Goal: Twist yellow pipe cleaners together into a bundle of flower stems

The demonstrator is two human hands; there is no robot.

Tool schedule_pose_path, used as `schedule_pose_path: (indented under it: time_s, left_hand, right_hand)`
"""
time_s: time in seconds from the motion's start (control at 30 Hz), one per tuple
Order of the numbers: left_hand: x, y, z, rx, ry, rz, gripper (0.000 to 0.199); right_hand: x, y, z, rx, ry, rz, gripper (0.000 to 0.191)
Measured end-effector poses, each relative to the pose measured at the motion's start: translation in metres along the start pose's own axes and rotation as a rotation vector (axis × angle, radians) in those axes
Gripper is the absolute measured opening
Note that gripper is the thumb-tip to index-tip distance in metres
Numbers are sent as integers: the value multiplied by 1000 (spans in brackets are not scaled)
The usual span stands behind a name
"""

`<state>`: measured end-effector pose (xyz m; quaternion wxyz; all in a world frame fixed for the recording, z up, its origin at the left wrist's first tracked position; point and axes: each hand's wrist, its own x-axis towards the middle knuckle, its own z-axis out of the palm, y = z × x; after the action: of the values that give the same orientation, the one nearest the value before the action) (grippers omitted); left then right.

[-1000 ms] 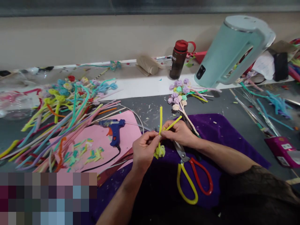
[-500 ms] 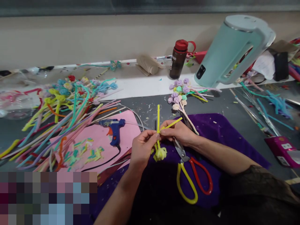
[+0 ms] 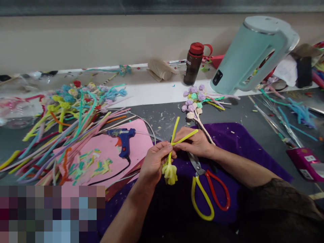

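A yellow pipe-cleaner flower [image 3: 169, 173] hangs head down between my hands, its two stem ends spreading upward in a V. My left hand [image 3: 157, 158] pinches the stem just below where the ends part. With thumb and fingers closed, my right hand [image 3: 193, 143] grips the right-hand stem end near that same joint. Below my right hand lies a pair of scissors [image 3: 198, 170] with one yellow and one red handle; the hand partly hides the blades. A purple cloth [image 3: 227, 138] is spread beneath.
At left, a blue glue gun [image 3: 124, 141] rests on pink paper [image 3: 140, 130] beside cut scraps and a heap of coloured pipe cleaners [image 3: 76, 114]. Purple flowers [image 3: 193, 96], a dark bottle [image 3: 192, 65] and a mint-green kettle [image 3: 243, 57] stand or lie behind. A magenta pack [image 3: 303, 163] is at right.
The flower head has swung slightly left and down and turned, showing its side. The upright stem end now leans right. Both hands have kept their hold and shifted only a little.
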<state>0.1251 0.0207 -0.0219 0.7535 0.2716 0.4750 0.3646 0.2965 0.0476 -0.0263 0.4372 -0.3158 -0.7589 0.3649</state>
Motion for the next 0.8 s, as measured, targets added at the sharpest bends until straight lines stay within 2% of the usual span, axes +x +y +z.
schedule_pose_path:
  time_s: [0.17,0.27,0.33,0.43,0.53,0.6,0.7,0.8]
  left_hand:
    - [1,-2,-1,7,-14,8,17]
    - [3,-8,-2,13,-9,87,15]
    - [3,-11,-2,95,31,196,14]
    - [-2,-11,-1,463,137,473,9]
    - [-7,-7,1,849,214,784,6]
    - [-9,-5,2,961,207,869,8]
    - [-7,-5,2,939,214,789,8]
    - [-3,-7,0,675,227,518,9]
  right_hand:
    - [0,-3,-2,-76,-36,-26,12]
    - [-1,-9,1,-49,-11,134,14]
    - [-1,-13,4,93,29,351,16]
    - [2,-16,9,451,70,667,15]
    - [5,-13,13,738,41,863,19]
    - [6,-9,14,850,6,939,22]
    - [6,-3,13,881,-6,955,21]
    - [4,0,13,776,49,874,20]
